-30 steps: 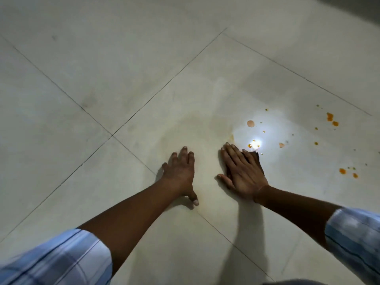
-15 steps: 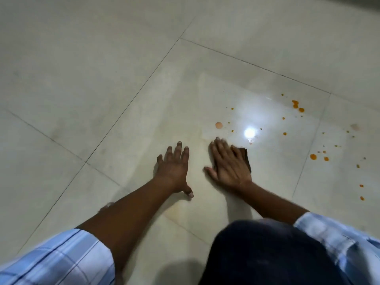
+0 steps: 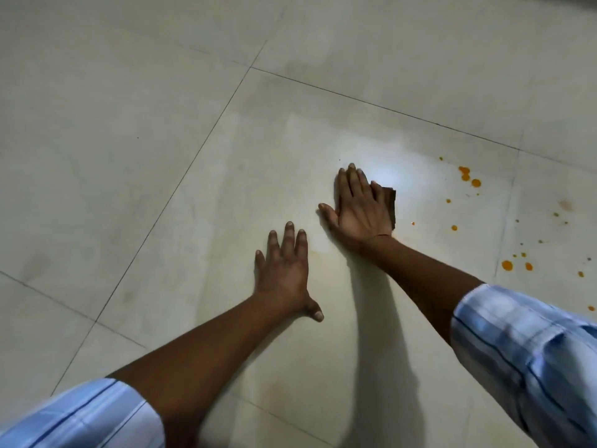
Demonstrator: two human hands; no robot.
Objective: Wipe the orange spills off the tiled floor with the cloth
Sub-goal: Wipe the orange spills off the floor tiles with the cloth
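Note:
My right hand (image 3: 358, 205) presses flat on a dark brown cloth (image 3: 390, 203), of which only the right edge shows from under the fingers and palm. My left hand (image 3: 286, 273) lies flat on the pale tiled floor (image 3: 161, 156), fingers spread, holding nothing, a little nearer to me and to the left of the right hand. Orange spills (image 3: 468, 176) dot the tiles to the right of the cloth, with larger drops (image 3: 507, 265) further right and nearer me, and small specks (image 3: 454, 227) between them.
Dark grout lines (image 3: 206, 140) cross the floor. A bright light reflection (image 3: 387, 173) sits just beyond the cloth. Faint yellowish smears (image 3: 323, 257) mark the tile by my left hand. Light blue checked sleeves (image 3: 523, 350) cover both upper forearms.
My right hand has slid the cloth forward over the spot where the round orange drop and nearby specks lay; they no longer show. The dark knee has left the view.

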